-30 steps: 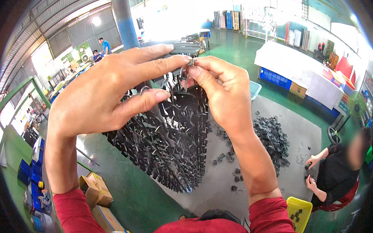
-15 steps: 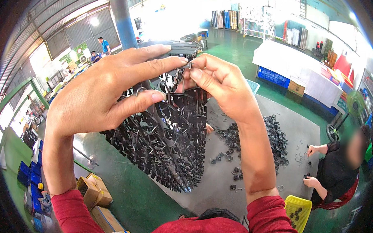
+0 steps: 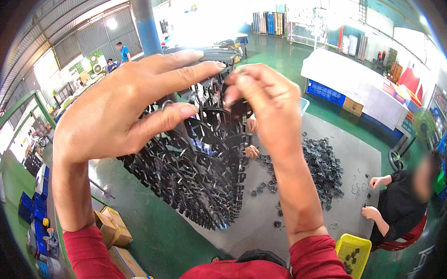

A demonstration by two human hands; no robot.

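Note:
A tall rack (image 3: 193, 163) hung densely with small black curved parts stands in front of me, narrowing toward its lower end in the view. My left hand (image 3: 121, 106) reaches over its upper part from the left. Its fingers are stretched out and the thumb is apart, with the fingertips at the rack's top. Opposite it, my right hand (image 3: 271, 104) has its fingers pinched together beside the rack's upper right edge. That hand is slightly blurred, and whatever lies between its fingertips cannot be made out.
A grey table (image 3: 259, 234) carries a heap of small black parts (image 3: 323, 167). Another person's hand (image 3: 251, 151) shows behind the rack. A co-worker in black (image 3: 403, 205) sits at the right, near a yellow basket (image 3: 363, 250). Cardboard boxes (image 3: 116, 227) stand lower left.
My right hand has drawn slightly away from my left fingertips and turned, blurring. My left hand stays nearly where it was. More of another person's hands shows behind the rack.

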